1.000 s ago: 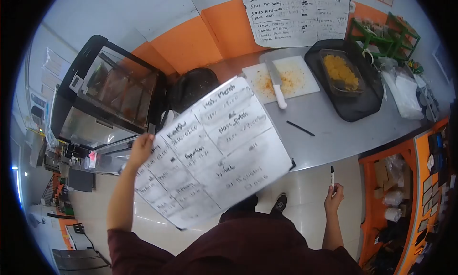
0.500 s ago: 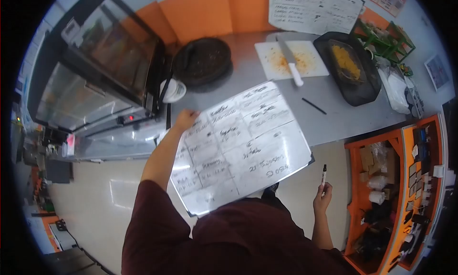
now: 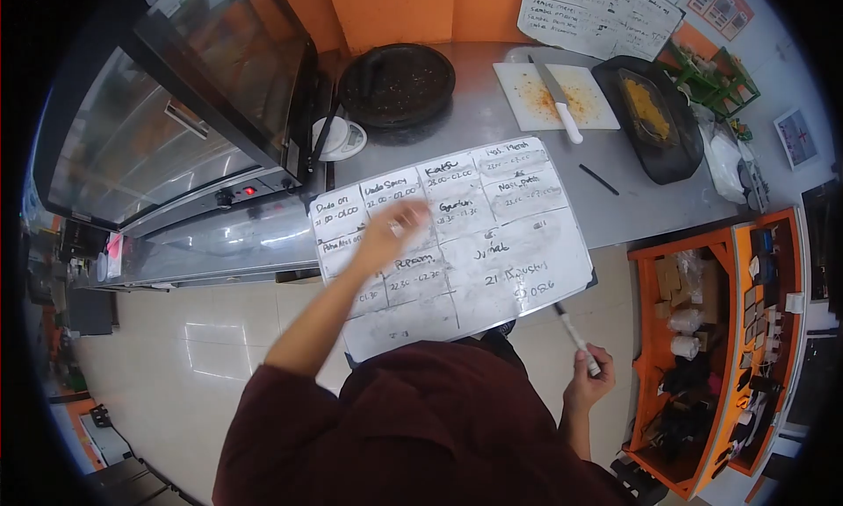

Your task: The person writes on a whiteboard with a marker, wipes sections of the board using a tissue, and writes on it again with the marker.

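Note:
In the head view a whiteboard (image 3: 527, 229) with handwritten names and times in a ruled grid lies at a slant between the counter and my torso. Over its left half is my left hand (image 3: 395, 232), blurred by motion, so its fingers do not show clearly. I cannot tell whether it touches the surface. To the right, below the board's corner, my right hand (image 3: 589, 377) is closed around a marker (image 3: 575, 335). The marker's dark end points up and left, close to the board's lower right edge.
On the metal counter (image 3: 492, 124) are a dark round stone mortar (image 3: 395, 85), a kitchen scale (image 3: 347, 139), a cutting board (image 3: 522, 107) bearing a knife (image 3: 562, 111), a thin black stick (image 3: 599, 179), and a black tray (image 3: 672, 159). A glass cabinet (image 3: 158, 168) stands left, orange shelves (image 3: 645, 330) right.
My left hand has let go of the whiteboard's upper left edge and moved over its face. The board has turned and sits flatter. The marker has tipped from upright toward the board.

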A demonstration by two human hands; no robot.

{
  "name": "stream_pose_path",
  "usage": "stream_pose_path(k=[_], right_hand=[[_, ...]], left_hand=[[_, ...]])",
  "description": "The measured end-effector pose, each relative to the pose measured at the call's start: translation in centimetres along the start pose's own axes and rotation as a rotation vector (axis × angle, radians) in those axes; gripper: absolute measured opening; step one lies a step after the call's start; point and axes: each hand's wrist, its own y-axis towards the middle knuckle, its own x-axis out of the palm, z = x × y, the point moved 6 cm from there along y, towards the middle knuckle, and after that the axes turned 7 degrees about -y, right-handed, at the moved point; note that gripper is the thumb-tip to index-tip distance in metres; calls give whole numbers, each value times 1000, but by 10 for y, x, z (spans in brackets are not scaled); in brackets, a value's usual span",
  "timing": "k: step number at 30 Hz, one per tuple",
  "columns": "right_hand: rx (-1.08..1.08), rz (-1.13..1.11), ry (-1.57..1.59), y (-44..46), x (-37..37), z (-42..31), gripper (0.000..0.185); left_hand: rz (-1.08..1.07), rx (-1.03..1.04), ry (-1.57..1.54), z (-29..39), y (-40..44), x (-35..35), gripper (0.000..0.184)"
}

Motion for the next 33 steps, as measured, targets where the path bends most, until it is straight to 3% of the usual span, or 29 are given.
stream_pose_path(k=[1,2,4,7,10,11,13,15,19,21,23,25,27,28,29,30,31,32,33], right_hand=[[-39,-102,35,-4,17,-22,14],[-79,-203,69,-7,35,-44,15],[-162,-315,192,-10,68,-74,22],[-172,-373,306,-11,100,-92,31],[-108,-539,415,-11,126,-111,33],[-166,-685,398,-12,140,-126,28],[78,-807,344,-23,153,-114,25],[207,-901,355,-28,163,-110,25],[-30,-1177,421,-26,176,-118,28],[-107,-1307,434,-29,180,-115,29],[23,-1112,635,-13,159,-83,27],[144,-781,472,29,122,-41,31],[210,-559,596,50,101,-26,38],[279,-492,437,43,90,-6,40],[342,-425,275,23,74,25,42],[407,-354,109,-3,54,61,44],[553,-354,116,-43,35,113,44],[969,-235,362,-109,-2,214,51],[1294,-8,269,-161,-1,223,64]], left_hand=[[-207,152,-78,9,-28,26,28],[-317,175,-188,37,-57,52,26],[-418,218,-195,63,-93,82,22],[-411,274,-113,43,-121,99,18],[-333,336,-149,45,-136,86,19],[-358,369,-122,50,-140,86,20],[-425,429,-57,57,-148,84,24],[-441,270,-148,50,-156,81,30],[-519,-12,-382,40,-181,86,46],[-488,-261,-517,31,-200,92,50],[-360,-447,-661,21,-220,83,53],[-131,-559,-805,1,-240,53,54],[110,-409,-623,-19,-253,-2,51],[274,-385,-485,-37,-263,-34,50],[411,-338,-757,-48,-260,-62,51],[545,-352,-815,-49,-256,-90,49],[600,-274,-909,-57,-251,-115,48],[624,-201,-882,-58,-242,-139,48],[680,-185,-834,-77,-235,-160,46]])
